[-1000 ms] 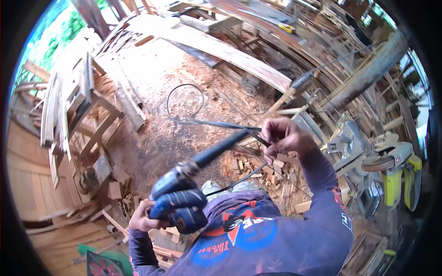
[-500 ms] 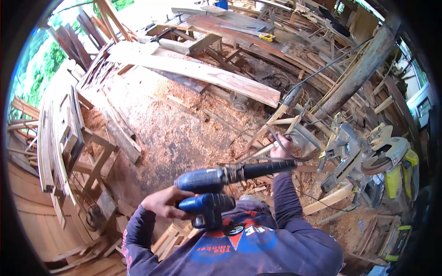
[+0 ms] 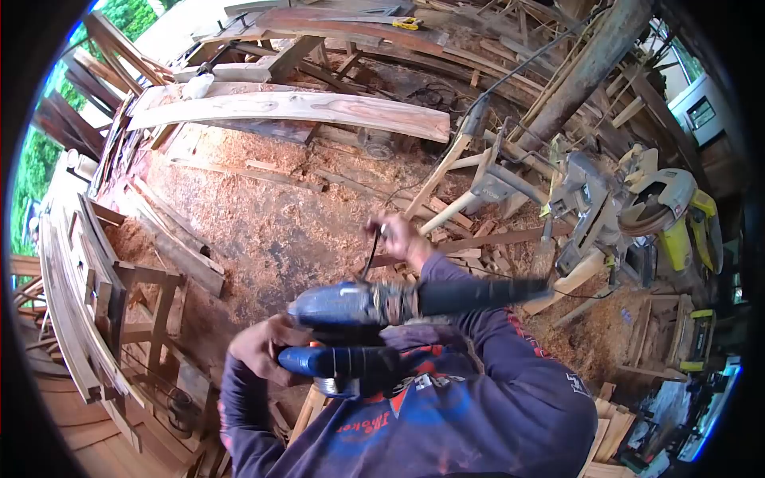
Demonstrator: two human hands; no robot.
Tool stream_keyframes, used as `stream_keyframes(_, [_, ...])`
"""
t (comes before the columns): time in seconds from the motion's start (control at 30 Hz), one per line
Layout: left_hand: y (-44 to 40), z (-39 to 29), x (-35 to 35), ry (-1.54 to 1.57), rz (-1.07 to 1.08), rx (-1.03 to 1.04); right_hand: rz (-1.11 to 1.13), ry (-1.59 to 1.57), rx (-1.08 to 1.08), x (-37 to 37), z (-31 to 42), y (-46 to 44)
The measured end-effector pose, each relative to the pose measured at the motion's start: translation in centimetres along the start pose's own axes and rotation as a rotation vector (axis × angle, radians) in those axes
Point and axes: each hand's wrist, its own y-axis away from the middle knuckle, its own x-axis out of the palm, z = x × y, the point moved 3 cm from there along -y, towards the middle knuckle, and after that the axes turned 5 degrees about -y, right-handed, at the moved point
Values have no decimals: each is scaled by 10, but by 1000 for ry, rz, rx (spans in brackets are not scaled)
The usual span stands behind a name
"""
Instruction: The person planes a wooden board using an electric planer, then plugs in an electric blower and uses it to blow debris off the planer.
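My left hand (image 3: 263,348) is wrapped round the rear of a blue blower (image 3: 339,304) held in front of my chest. The blower's black nozzle (image 3: 478,295) points right, and its tip is blurred. Beyond the blower, my right hand (image 3: 401,237) is closed on a thin dark cord (image 3: 371,259), which runs down behind the blower's body. Some of the right fingers are blurred.
A long plank (image 3: 319,106) lies across supports ahead. Wooden trestles with boards (image 3: 155,319) stand left. A miter saw (image 3: 653,203) and a post (image 3: 586,76) are on the right. Sawdust and offcuts cover the floor (image 3: 263,231).
My right hand has moved left across the front of the blower with the cord. The nozzle has swung from up-right to nearly level, pointing right. The view has shifted too.
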Motion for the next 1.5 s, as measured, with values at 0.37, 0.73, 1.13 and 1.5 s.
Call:
stream_keyframes(0.37, [2,29,7,-751,186,-680,152,-287,-430,48,203,148])
stream_keyframes(0.73, [69,70,-17,67,-981,-793,-590,871,-381,-197,94,216])
stream_keyframes(1.13, [-56,5,29,633,-1288,125,141,-120,391,36,-122,105])
stream_keyframes(1.5, [-11,21,57,324,-779,-1,511,-40,236,160,-7,102])
